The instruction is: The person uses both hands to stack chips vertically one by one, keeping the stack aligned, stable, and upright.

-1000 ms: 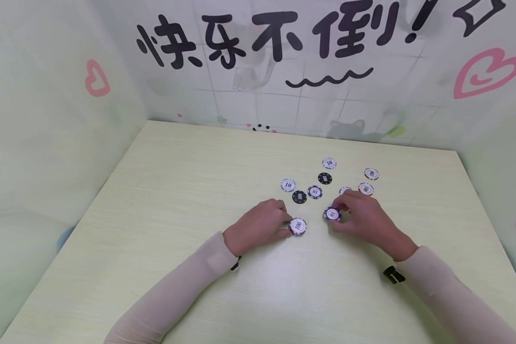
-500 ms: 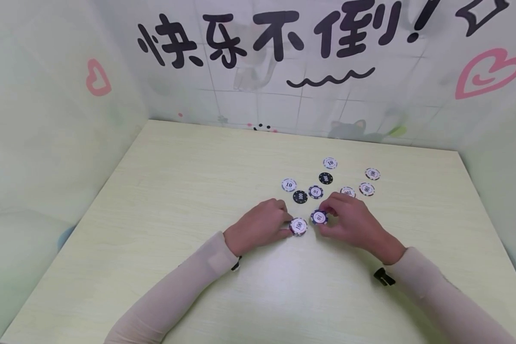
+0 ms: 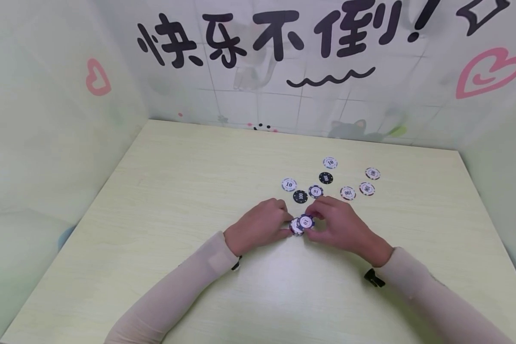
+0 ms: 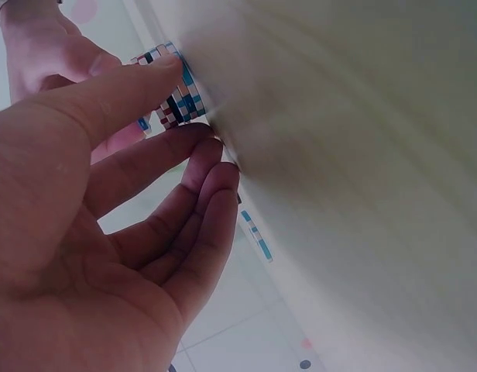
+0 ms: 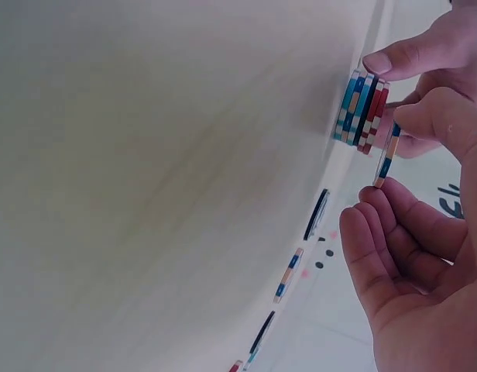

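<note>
On the table, a short stack of poker chips (image 3: 296,231) in mixed colours stands between the thumb and fingers of my left hand (image 3: 259,225), which grip its sides. My right hand (image 3: 343,225) pinches one blue-edged poker chip (image 3: 306,221) marked 10 by its rim. That chip overlaps the stack's right side in the head view. From the right wrist, the held chip (image 5: 389,155) shows slightly tilted, right beside the top of the stack (image 5: 361,110). The left wrist view shows the stack (image 4: 180,94) with my left thumb and index finger at its edges.
Loose chips lie flat behind the hands: a black one (image 3: 300,196), a white 10 (image 3: 289,184), a blue-edged one (image 3: 316,191), another black (image 3: 326,177) and several white ones, including a 100 (image 3: 348,193). Printed walls surround the pale wooden table (image 3: 189,167).
My right hand has moved left with the blue-edged chip, from apart on the right to over the stack's edge. My left hand has kept still at the stack.
</note>
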### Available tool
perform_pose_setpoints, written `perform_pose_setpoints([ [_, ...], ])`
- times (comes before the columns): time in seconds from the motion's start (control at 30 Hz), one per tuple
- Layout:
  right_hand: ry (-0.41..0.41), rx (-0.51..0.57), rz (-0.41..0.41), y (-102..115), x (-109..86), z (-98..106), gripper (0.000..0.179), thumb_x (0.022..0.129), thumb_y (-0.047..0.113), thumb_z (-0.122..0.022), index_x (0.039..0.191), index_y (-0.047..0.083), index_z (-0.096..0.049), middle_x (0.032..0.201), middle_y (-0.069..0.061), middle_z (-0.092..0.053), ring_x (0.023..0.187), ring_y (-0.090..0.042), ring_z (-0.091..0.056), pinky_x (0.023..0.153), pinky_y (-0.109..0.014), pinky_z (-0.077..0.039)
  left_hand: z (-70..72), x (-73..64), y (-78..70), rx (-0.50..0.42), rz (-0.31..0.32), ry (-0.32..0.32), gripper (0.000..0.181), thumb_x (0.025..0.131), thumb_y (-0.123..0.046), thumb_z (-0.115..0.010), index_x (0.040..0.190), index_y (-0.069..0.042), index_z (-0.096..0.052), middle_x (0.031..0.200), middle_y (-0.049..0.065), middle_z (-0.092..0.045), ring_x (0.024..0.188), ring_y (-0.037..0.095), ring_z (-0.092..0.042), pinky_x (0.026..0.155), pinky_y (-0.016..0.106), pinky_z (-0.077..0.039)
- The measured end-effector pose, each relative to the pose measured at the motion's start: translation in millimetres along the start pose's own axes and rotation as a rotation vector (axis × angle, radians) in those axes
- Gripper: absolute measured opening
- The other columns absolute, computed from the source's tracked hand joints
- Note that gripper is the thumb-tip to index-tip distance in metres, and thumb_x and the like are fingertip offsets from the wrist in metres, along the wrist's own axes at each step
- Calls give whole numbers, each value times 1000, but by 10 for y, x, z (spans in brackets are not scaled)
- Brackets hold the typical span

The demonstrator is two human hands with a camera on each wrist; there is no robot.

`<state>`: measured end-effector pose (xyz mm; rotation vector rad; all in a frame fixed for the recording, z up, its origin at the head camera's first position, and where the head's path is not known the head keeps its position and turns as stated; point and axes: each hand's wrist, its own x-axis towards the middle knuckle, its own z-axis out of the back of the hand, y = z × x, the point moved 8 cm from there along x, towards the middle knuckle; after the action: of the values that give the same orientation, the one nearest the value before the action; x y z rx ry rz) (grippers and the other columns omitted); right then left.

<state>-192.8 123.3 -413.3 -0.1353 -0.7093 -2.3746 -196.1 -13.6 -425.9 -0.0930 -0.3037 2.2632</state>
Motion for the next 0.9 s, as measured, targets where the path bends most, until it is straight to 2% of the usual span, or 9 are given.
perform_pose_setpoints([
  [0.63, 29, -4, 45, 106, 35, -109, 26, 85, 13, -91, 107, 7, -79, 104, -2, -72, 91, -15, -68, 82, -34, -60, 8, -9, -2, 3, -4, 0, 25, 98, -26, -88, 114, -7, -86, 106, 10, -78, 98, 24, -72, 88, 35, -58],
  [0.9, 14, -29, 21, 50, 6, -39, 26, 87, 22, -89, 106, 7, -81, 100, -2, -71, 88, -16, -65, 79, -36, -58, 4, -9, -3, 5, 3, 10, 27, 97, -27, -88, 115, -6, -86, 107, 10, -79, 99, 23, -72, 89, 34, -58],
])
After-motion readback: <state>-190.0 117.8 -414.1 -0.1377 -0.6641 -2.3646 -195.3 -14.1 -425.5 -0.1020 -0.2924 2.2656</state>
